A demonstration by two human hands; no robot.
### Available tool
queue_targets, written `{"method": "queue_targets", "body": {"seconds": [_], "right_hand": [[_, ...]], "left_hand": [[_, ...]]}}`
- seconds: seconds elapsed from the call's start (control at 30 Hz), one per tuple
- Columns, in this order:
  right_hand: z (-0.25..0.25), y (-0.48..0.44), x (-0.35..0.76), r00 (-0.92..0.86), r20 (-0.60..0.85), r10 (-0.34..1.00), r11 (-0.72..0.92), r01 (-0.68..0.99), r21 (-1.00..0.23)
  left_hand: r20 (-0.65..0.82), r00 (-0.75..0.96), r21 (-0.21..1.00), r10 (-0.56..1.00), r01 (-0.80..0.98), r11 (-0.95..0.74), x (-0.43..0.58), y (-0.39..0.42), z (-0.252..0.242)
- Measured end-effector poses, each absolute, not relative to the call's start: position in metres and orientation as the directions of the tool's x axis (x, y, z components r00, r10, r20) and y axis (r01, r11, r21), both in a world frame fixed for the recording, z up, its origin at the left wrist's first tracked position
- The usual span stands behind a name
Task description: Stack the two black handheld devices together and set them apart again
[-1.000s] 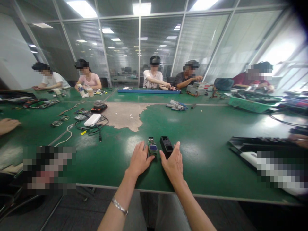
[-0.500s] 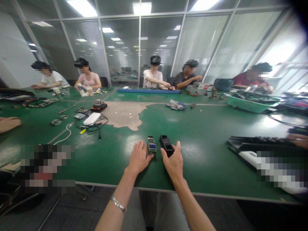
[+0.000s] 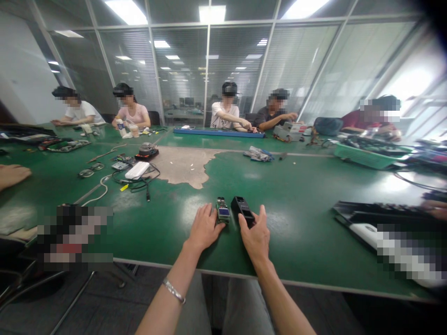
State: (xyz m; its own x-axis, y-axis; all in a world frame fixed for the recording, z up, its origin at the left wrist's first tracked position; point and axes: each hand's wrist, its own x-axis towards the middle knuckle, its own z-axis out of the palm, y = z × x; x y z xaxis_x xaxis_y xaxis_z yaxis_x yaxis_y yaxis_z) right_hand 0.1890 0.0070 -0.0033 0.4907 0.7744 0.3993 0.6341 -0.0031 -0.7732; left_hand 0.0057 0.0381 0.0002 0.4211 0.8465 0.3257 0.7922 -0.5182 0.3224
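A small green circuit board (image 3: pixel 222 208) with a little blue-lit screen lies on the green table. Beside it on the left, my left hand (image 3: pixel 203 226) rests with fingers stretched forward and apart, its thumb at the board's near end. Just to the right of the board is a narrow black plastic case (image 3: pixel 242 208) with cut-out openings. My right hand (image 3: pixel 256 232) has its thumb and fingers around the near end of that case. The board and the case lie side by side with a small gap between them.
A white box with cables (image 3: pixel 137 170), glasses (image 3: pixel 91 170) and a bare patch (image 3: pixel 185 165) of tabletop lie ahead. Crumpled gloves (image 3: pixel 258 154) and a green basket (image 3: pixel 370 157) sit farther back. At right is a black-and-white housing (image 3: pixel 366 228). Several people sit opposite.
The view has shifted slightly, so everything appears a little farther right. My hands, the circuit board and the case keep nearly the same places relative to each other.
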Motion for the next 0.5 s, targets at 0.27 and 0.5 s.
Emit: {"method": "queue_targets", "body": {"seconds": [0.27,0.5], "right_hand": [[0.019,0.011,0.177,0.486,0.458,0.744,0.087,0.609,-0.789],[0.032,0.013,0.153,0.398,0.472,0.786,0.104,0.668,-0.737]], "left_hand": [[0.327,0.395,0.334,0.858,0.801,-0.496,0.006,0.037,-0.004],[0.323,0.394,0.354,0.861,0.793,-0.496,0.006,0.036,-0.004]]}}
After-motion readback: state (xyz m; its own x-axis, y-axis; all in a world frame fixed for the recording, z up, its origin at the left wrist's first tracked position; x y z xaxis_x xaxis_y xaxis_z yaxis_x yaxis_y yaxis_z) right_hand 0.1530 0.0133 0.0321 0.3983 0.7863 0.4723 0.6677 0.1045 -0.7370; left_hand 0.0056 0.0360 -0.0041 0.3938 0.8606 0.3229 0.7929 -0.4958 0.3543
